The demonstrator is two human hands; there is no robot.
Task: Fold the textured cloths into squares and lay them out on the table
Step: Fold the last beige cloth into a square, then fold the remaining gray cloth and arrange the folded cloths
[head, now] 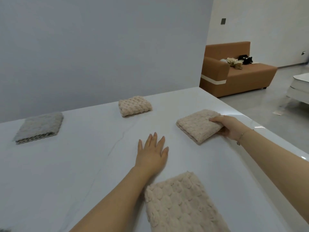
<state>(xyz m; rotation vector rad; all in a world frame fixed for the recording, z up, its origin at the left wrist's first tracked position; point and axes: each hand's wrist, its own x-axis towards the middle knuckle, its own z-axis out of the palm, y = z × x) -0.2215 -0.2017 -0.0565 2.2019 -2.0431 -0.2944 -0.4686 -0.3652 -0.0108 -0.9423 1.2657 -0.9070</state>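
Overhead, the left hand (151, 153) lay flat on the white table (66, 164), palm down, fingers spread and holding nothing. Meanwhile the right hand (229, 127) reached out, arm extended, thumb over and fingers under one corner of a folded beige cloth (197, 125). Three more folded cloths lay apart: grey (39, 128), far beige (134, 106), near beige (180, 205).

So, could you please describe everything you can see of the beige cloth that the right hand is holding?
The beige cloth is plush, with a bubbly quilted texture, folded into a rough square of several layers whose edges show along its near-left side. It lies flat on the white table, near the table's right edge. The right hand grips its right corner, fingers on top. Nothing else touches it; the left hand rests flat on the table, apart.
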